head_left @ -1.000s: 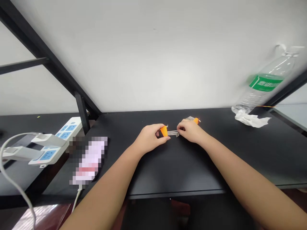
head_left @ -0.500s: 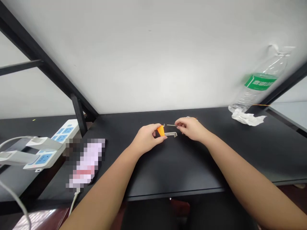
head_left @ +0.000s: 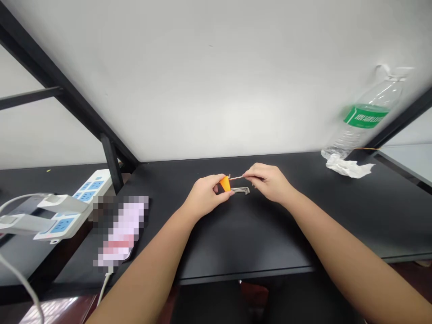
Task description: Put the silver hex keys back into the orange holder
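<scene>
Between the thumb and fingers of my left hand (head_left: 206, 195) is an orange hex key holder (head_left: 225, 183). Several L-shaped metal hex keys (head_left: 241, 190) stick out of its right side, their bent ends turned downward. My right hand (head_left: 266, 180) pinches a single thin hex key (head_left: 236, 177) that points left, its tip at the upper part of the holder. Whether that tip sits inside a slot is too small to tell. The fingers of my right hand cover the key's other end. Both hands are just above the black desk (head_left: 236, 238).
At the left lie a white power strip (head_left: 96, 180) with plugged-in chargers and a blurred-out phone (head_left: 123, 229) on a cable. A clear bottle with a green label (head_left: 366, 116) leans at the right rear, beside crumpled tissue (head_left: 349, 167). Black frame bars (head_left: 111, 162) rise left.
My right hand has moved slightly left, bringing the hex key's tip from a small gap away up to the orange holder. My left hand has stayed nearly still.
</scene>
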The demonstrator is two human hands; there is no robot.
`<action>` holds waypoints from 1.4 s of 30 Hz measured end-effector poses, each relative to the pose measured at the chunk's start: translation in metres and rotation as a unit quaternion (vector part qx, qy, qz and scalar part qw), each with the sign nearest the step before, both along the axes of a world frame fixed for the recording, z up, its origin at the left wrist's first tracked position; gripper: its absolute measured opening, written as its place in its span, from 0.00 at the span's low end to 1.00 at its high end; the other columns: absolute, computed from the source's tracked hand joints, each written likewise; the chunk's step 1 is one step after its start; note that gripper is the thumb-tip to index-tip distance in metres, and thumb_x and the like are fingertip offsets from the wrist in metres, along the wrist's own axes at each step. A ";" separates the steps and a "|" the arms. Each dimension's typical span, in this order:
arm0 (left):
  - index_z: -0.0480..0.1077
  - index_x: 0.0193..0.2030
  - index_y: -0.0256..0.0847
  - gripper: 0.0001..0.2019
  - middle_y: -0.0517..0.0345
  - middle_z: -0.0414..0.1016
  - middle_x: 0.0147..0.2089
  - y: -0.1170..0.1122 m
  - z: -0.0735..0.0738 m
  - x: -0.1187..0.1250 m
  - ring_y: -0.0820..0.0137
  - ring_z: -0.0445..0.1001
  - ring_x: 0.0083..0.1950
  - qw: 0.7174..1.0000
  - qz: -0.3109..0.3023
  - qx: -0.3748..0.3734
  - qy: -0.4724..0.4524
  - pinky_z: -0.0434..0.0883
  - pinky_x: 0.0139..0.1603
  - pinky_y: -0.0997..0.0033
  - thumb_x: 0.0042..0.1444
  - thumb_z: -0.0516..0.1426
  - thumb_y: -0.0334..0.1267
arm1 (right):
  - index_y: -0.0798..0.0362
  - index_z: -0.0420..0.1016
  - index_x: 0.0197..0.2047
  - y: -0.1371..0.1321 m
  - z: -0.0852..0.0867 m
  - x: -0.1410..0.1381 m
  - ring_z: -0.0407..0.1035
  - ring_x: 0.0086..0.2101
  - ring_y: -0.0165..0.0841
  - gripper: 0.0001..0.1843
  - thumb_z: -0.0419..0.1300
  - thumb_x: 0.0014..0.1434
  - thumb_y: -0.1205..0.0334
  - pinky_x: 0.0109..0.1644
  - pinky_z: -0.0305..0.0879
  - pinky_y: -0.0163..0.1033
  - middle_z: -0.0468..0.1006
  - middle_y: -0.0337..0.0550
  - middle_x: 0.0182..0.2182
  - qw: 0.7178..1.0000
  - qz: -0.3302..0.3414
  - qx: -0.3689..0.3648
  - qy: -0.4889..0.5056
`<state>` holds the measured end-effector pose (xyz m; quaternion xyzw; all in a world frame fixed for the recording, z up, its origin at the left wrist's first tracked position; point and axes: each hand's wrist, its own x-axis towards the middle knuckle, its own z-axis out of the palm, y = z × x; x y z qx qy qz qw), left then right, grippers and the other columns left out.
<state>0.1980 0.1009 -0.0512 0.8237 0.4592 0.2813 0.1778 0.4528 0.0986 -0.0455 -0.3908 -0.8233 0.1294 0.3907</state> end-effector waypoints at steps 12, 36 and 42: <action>0.77 0.55 0.45 0.21 0.63 0.70 0.31 0.000 0.001 -0.001 0.72 0.67 0.31 1.000 0.002 -0.005 -0.002 0.66 0.35 0.70 0.56 0.65 0.50 | 0.48 0.83 0.43 -0.002 0.006 0.002 0.76 0.38 0.34 0.13 0.56 0.69 0.68 0.40 0.70 0.41 0.82 0.43 0.39 0.999 0.023 0.022 0.006; 0.76 0.41 0.43 0.12 0.64 0.70 0.31 -0.007 0.006 0.007 0.73 0.66 0.32 0.993 -0.096 -0.059 -0.043 0.65 0.36 0.72 0.57 0.65 0.48 | 0.49 0.79 0.50 -0.013 -0.002 -0.011 0.73 0.39 0.33 0.16 0.52 0.69 0.71 0.43 0.72 0.39 0.76 0.47 0.45 0.994 0.088 0.047 -0.045; 0.74 0.39 0.43 0.11 0.64 0.70 0.32 -0.008 0.008 0.008 0.73 0.66 0.32 0.994 -0.093 -0.051 -0.019 0.65 0.35 0.72 0.57 0.65 0.46 | 0.52 0.72 0.48 -0.016 -0.005 -0.020 0.69 0.35 0.32 0.11 0.56 0.64 0.73 0.40 0.70 0.39 0.72 0.46 0.44 0.997 0.045 -0.053 -0.044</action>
